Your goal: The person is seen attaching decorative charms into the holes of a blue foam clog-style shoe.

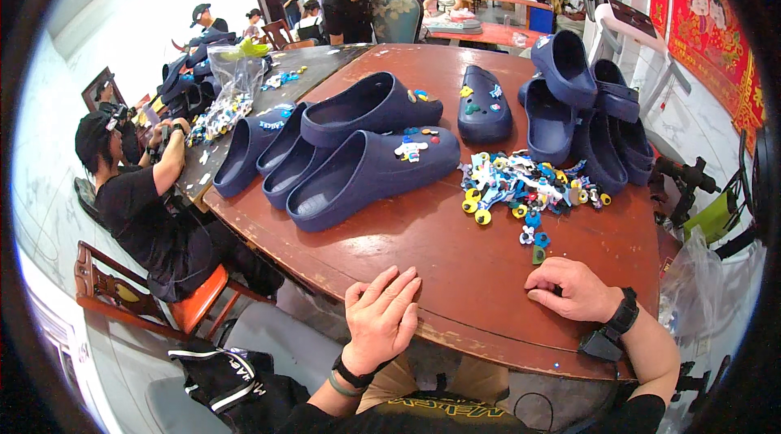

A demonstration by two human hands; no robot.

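My bare left hand [382, 314] is released, fingers extended; my right hand [576, 292] is curled, contents indiscernible. Beyond the left fingertips, several navy-blue foam clogs [370, 190] already bear colourful rubbery charms [411, 151]; beyond the right, a multicoloured heap [533, 183] remains unattached.

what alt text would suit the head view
A person's open left hand and loosely curled right hand are at the near edge of a red-brown table. Beyond them are navy clogs and a pile of colourful charms, with other people in the room.
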